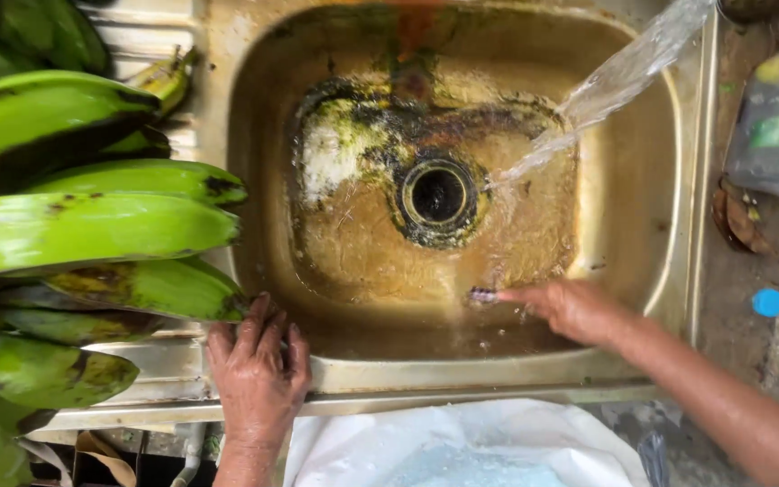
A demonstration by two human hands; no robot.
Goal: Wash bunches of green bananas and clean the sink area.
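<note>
My left hand (257, 368) rests flat on the front rim of a stained metal sink (462, 372), fingers spread, holding nothing. My right hand (572, 309) is down inside the basin near its front wall, closed on a small brush (482, 295) whose bristled head points left onto the wet, brown-stained floor of the sink. A stream of water (615, 77) pours from the upper right and lands just right of the round drain (437, 196). Dark green and black grime rings the drain.
A large bunch of green plantains (92, 225) fills the left drainboard, reaching the sink's left rim. A grey plastic container (777, 117) and a blue cap (768, 302) sit on the rough counter at right. White cloth (471, 446) lies below the sink's front edge.
</note>
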